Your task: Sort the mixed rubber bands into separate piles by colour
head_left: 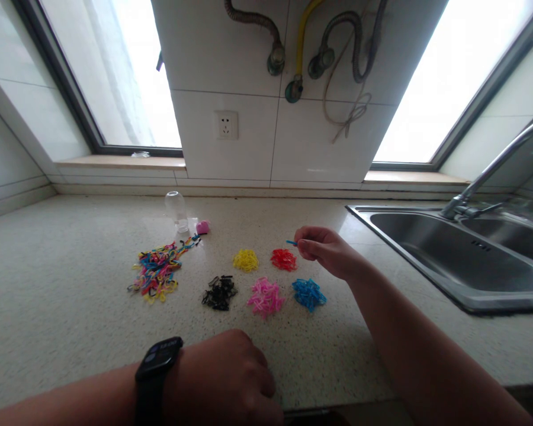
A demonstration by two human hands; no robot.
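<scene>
My right hand [317,251] pinches a small blue rubber band [292,242] between thumb and forefinger, above the counter. Just left of it lies a pile of red rubber bands [283,259], and below it a pile of blue rubber bands [309,294]. Yellow rubber bands [246,260], pink rubber bands [265,296] and black rubber bands [220,293] form separate heaps. Farther left spreads a larger heap of mixed-colour rubber bands [157,269]. My left hand [226,378], with a black watch on its wrist, rests near the counter's front edge, fingers curled in; I see nothing in it.
A clear plastic bottle [176,212] stands behind the mixed heap, beside a pink cap-like piece [202,227]. A steel sink [453,254] with a faucet [493,171] takes up the right side. Behind the counter [93,248] is a tiled wall with a socket [226,125].
</scene>
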